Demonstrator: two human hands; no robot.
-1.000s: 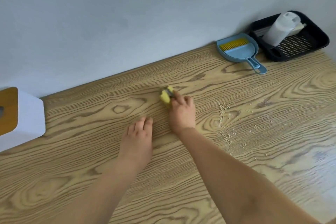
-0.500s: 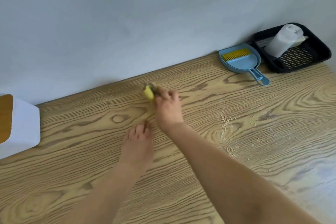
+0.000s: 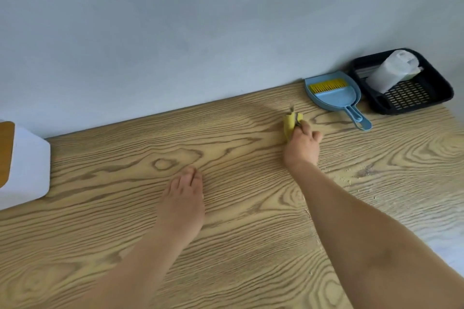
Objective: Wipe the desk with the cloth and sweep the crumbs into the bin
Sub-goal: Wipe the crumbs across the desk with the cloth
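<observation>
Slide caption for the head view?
Right hand wipes wooden desk with yellow cloth; left hand rests flat.

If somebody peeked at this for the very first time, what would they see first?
Probably the right hand gripping a bright yellow cloth on the wooden desk, near the back edge by the wall. Next, the blue dustpan with its yellow brush at the back right, beside a black tray. The left hand rests flat in the middle of the desk, and pale crumbs lie scattered to the right.
</observation>
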